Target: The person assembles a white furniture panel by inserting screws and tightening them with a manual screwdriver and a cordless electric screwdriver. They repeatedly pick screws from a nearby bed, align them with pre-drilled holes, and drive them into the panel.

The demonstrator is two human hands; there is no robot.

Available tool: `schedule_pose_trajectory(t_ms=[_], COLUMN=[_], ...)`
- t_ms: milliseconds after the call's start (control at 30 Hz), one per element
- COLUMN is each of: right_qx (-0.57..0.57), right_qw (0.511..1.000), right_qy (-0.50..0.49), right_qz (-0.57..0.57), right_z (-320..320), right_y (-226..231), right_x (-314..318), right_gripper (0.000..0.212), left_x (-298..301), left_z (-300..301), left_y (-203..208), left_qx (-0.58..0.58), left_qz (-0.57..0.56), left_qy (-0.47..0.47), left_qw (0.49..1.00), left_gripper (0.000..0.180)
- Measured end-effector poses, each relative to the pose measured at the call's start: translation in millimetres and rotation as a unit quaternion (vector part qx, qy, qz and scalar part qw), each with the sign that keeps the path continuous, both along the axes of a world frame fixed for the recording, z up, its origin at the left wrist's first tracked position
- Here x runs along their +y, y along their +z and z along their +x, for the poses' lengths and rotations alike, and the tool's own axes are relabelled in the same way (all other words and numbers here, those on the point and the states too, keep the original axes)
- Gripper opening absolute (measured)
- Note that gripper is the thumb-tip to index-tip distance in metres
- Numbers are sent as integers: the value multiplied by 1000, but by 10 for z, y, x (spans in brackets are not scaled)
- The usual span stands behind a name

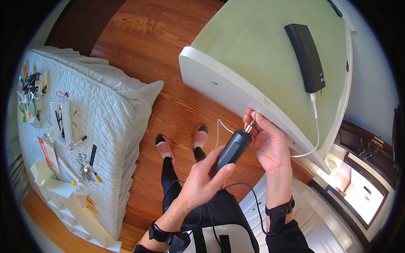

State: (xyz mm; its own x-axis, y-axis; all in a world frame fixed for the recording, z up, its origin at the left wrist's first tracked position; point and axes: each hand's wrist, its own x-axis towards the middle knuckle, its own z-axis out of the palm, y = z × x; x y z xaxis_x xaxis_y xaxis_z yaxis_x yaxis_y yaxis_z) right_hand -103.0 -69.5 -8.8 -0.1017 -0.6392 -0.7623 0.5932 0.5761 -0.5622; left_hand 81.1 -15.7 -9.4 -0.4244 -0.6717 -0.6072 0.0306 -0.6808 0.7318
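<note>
Wooden floor (139, 38) below. Black powered screwdriver (230, 151) at near white edge of green-topped bench (253, 42); left hand (205, 179) wraps body, right hand (271, 145) pinches around bit (252, 124). Probably light, rigid, smooth; grip mid-barrel.

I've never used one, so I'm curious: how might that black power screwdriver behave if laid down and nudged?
The screwdriver would probably roll a little, as its barrel looks rounded. It seems unlikely to bend, given its solid-looking casing and metal nose. Its thick body likely outweighs that slim nose.
</note>
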Motion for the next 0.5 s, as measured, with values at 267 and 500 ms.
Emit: schedule_pose_trajectory(t_ms=[267, 500], right_qx=[-9, -66], right_qw=[1000, 996], right_qy=[6, -58], right_qz=[-10, 0], right_z=[8, 36], right_y=[-15, -3], right_x=[17, 33], right_gripper=[27, 23], left_x=[-27, -142], left_z=[17, 85], left_y=[-13, 105], left_qx=[-15, 204], left_qz=[-18, 131], left_qy=[-10, 112], left_qw=[1000, 964], left_gripper=[51, 33])
